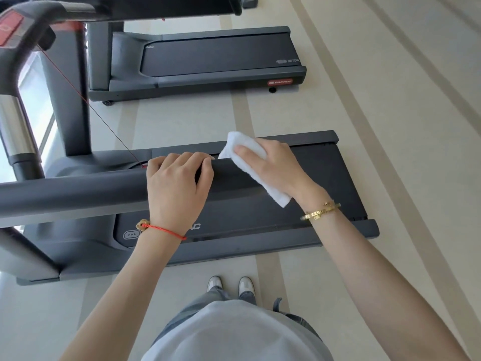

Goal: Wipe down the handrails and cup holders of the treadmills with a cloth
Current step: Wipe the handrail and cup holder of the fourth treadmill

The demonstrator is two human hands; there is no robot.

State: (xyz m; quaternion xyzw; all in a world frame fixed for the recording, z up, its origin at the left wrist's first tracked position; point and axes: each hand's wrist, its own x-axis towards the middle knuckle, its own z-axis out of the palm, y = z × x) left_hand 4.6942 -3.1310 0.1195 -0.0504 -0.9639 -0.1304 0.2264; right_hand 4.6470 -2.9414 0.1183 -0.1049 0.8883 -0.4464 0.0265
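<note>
Bare forearms. A red cord [162,230] circles the wrist behind the left hand [177,183]; gold bangles [320,211] sit behind the right hand [276,165]. Grey shirt [234,334], jeans [208,300], white shoes [230,284].

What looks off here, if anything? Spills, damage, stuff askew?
Nothing broken or spilled. One oddity: the red safety cord runs taut from the console down to the handrail, near the left hand that holds the rail's end. The right hand grips the white cloth just past that end.
</note>
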